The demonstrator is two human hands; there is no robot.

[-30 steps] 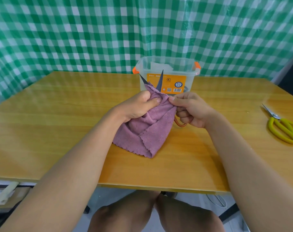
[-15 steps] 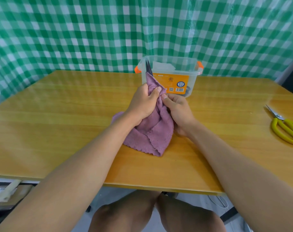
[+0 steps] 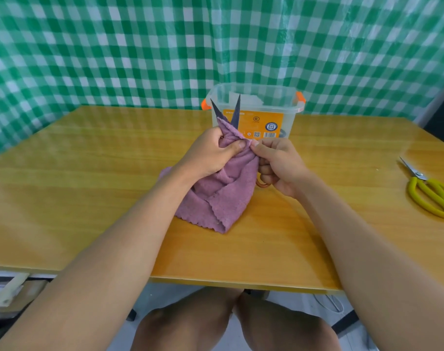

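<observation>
You have a soft, fuzzy, matt cloth [image 3: 223, 196] at mid-frame; the dark scissors [image 3: 237, 112] poking from its top show dull grey metal blades. The table [image 3: 89, 173] under it is smooth, glossy wood. The box [image 3: 289, 117] behind is clear, smooth plastic. At the right edge, the yellow scissors [image 3: 419, 177] pair bright metal with glossy handles.

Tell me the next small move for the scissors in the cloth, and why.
Probably slide the left hand and cloth up toward the tips: the blades stick out bare and spread above the cloth, while the right hand holds the orange handle below.
</observation>
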